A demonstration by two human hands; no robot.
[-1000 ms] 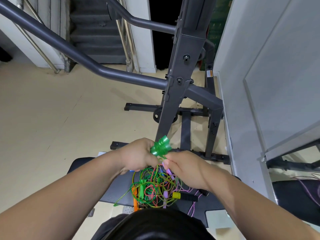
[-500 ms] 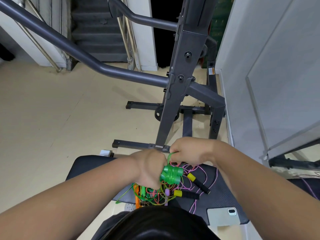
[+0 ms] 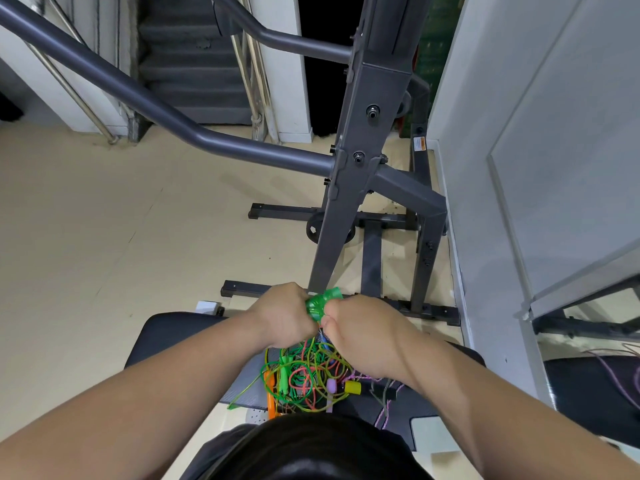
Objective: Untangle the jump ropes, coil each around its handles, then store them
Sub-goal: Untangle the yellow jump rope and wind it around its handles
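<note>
The left hand [image 3: 284, 317] and right hand [image 3: 360, 336] both grip the green coiled rope [image 3: 322, 304] over the worktop's [image 3: 166, 337] far edge, above the tangle [image 3: 304, 379]. The cord looks light and springy, so it is best pinched across the handles.

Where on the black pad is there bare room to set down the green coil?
The pad's left end, between its edge and the left forearm, is bare. The middle is crowded by the rope tangle; right of it lie a yellow-capped handle, pink cord and a pale flat slab.
</note>
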